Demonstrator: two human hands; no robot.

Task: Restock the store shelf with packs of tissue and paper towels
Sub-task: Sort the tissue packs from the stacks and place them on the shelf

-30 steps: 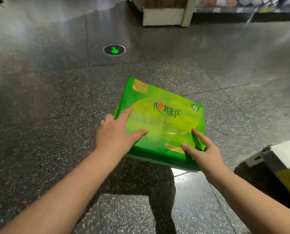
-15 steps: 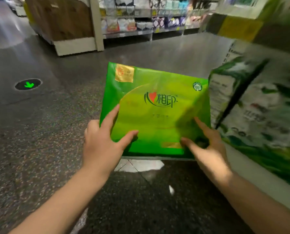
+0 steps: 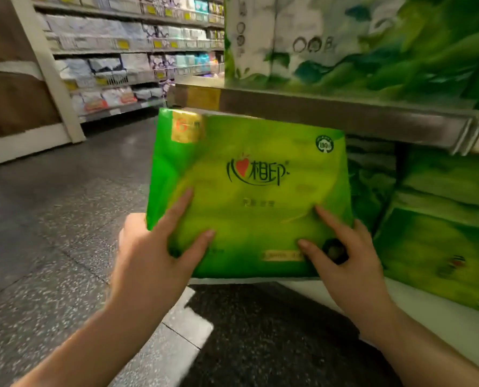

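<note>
Fingers (image 3: 178, 210) of my left hand (image 3: 149, 263) and right hand (image 3: 341, 263) clamp the green tissue pack's (image 3: 249, 191) near corners, face up for stability, its far edge toward twelve o'clock, level with the lower shelf (image 3: 428, 311) gap beside stocked packs (image 3: 442, 247) at three o'clock.

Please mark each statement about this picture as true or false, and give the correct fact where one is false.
1. Both hands hold the green tissue pack. True.
2. The pack lies on the floor. False: the left hand and the right hand hold it up in front of the shelf.
3. Green packs already sit on the lower shelf level. True.
4. The upper shelf level is bare. False: white-and-green packs stand on it.
</note>
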